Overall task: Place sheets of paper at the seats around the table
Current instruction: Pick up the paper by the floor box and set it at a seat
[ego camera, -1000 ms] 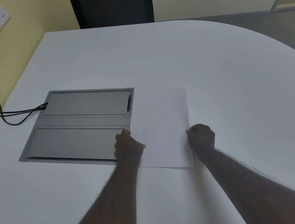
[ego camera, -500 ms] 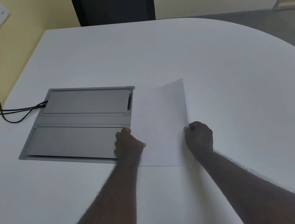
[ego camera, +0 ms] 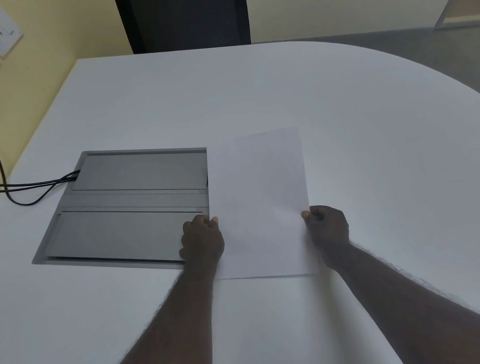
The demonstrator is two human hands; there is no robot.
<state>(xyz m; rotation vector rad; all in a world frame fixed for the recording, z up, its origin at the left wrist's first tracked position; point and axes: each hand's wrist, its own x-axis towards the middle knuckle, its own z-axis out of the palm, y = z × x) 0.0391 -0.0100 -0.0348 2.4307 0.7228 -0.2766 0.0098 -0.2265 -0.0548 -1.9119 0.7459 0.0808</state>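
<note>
A single sheet of paper (ego camera: 260, 207) is held over the white table (ego camera: 369, 139), just right of the grey cable box (ego camera: 128, 208) sunk into the tabletop, its left edge covering the box's right rim. The left hand (ego camera: 202, 242) pinches the sheet's left edge with curled fingers, and the right hand (ego camera: 327, 225) pinches its right edge the same way. Whether the paper lies flat or floats a little above the surface, I cannot tell.

The main risk, I'd say, is placement: the black chair (ego camera: 182, 6) stands at the far side, well beyond the box, so letting go here would leave the sheet mid-table, not at a seat. Left overlapping the box, it would also sit partly on the rim. A one-sided pull could skew or crease it. The black cables (ego camera: 8, 187) run off the box's far left corner, well clear.
</note>
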